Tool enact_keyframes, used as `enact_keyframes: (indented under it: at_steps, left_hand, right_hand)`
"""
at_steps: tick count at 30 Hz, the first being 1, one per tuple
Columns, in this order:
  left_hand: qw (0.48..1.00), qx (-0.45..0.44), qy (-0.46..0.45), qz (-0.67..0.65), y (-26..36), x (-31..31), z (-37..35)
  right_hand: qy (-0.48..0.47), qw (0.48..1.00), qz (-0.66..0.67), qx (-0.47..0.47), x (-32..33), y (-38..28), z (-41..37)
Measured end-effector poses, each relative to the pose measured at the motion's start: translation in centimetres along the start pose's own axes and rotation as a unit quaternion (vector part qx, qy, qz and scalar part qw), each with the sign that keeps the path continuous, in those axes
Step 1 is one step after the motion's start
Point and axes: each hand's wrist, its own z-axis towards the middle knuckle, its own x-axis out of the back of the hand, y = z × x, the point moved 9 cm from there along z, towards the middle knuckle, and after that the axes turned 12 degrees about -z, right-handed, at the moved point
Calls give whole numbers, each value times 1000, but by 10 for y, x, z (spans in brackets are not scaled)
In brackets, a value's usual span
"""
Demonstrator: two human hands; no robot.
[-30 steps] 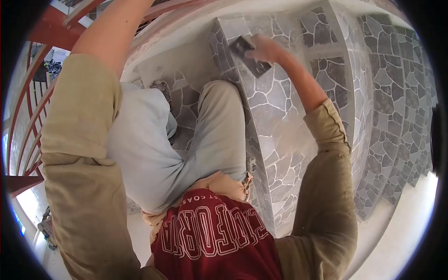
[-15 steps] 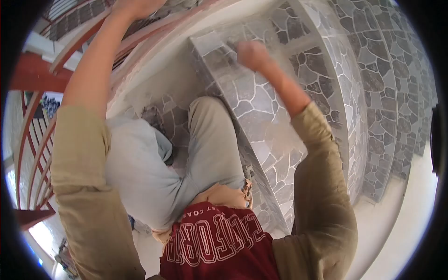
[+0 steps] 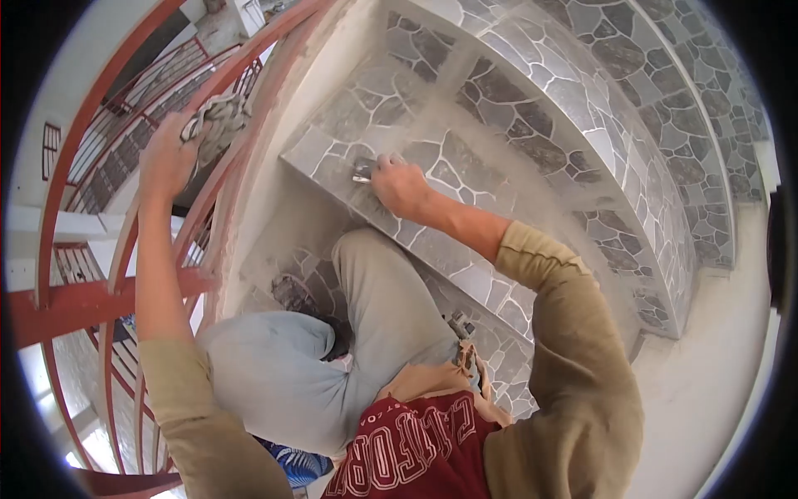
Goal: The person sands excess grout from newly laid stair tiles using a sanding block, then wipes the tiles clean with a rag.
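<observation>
My left hand (image 3: 169, 160) is closed on a crumpled grey and white rag (image 3: 218, 125) beside the red railing bars. My right hand (image 3: 401, 187) is a fist low over the stone-patterned stair tread (image 3: 465, 237). Out of its fingers sticks a small flat metal scraper (image 3: 363, 170), close to the tread's surface near its left end. Its handle is hidden in the fist. Grey dust lies over the stones and pale joints around it.
A red metal railing (image 3: 108, 304) runs along the left, with a lower floor visible through it. A pale curb (image 3: 287, 91) borders the stair. More curved stone-faced steps (image 3: 582, 100) rise to the right. My bent knees (image 3: 378, 266) are below the tread.
My right hand has moved left and down in view. My left hand, cut off at the top edge before, now shows with the rag. The whole view has shifted, bringing in more railing.
</observation>
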Motion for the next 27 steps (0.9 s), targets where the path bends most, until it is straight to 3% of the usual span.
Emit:
enact_keyframes:
  at_steps: [2, 3, 4, 6, 8, 11, 13, 15, 16, 19, 20, 22, 24, 25, 27]
  left_hand:
    - [1000, -3, 11, -8, -1, -2, 1]
    - [1000, 4, 22, -15, -2, -1, -1]
    - [1000, 1, 16, -10, 1, -2, -5]
    - [999, 22, 29, 24, 2, 4, -3]
    - [1000, 6, 20, 7, 0, 3, 0]
    - [1000, -1, 17, -6, -4, 1, 3]
    - [1000, -10, 11, -2, -2, -3, -3]
    - [1000, -6, 22, -11, 0, 2, 0]
    - [1000, -11, 23, -8, 2, 3, 2]
    - [996, 39, -13, -80, -21, -6, 9]
    - [996, 37, -5, -79, -20, 0, 16]
    - [989, 15, -49, -139, -14, -7, 22]
    - [988, -31, -33, -147, 13, -4, 40]
    - [985, -76, -13, -156, 32, -2, 48]
    - [982, -5, -41, -184, 35, -18, 69]
  right_hand:
    - [1, 999, -29, -19, 6, 45, 20]
    - [29, 996, 69, -57, 9, 92, 29]
    - [28, 995, 76, -62, 6, 109, 40]
    - [-90, 987, 52, -122, -5, 137, 58]
    - [19, 1000, 19, -1, 9, 63, 28]
    - [-10, 999, 48, 4, 30, 12, -2]
    - [18, 988, 106, -111, 6, 102, 18]
    - [-14, 976, 28, -218, 20, 171, 44]
    - [-10, 975, 31, -222, 18, 175, 42]
    - [-8, 990, 8, -139, 9, 155, 44]
    - [11, 993, 4, -115, 13, 121, 29]
    - [-94, 994, -29, -48, 19, 29, 1]
    - [-59, 997, 23, -49, 49, -6, -18]
    - [-22, 996, 73, -49, 59, -15, -23]
    - [47, 996, 75, 33, -11, 59, 10]
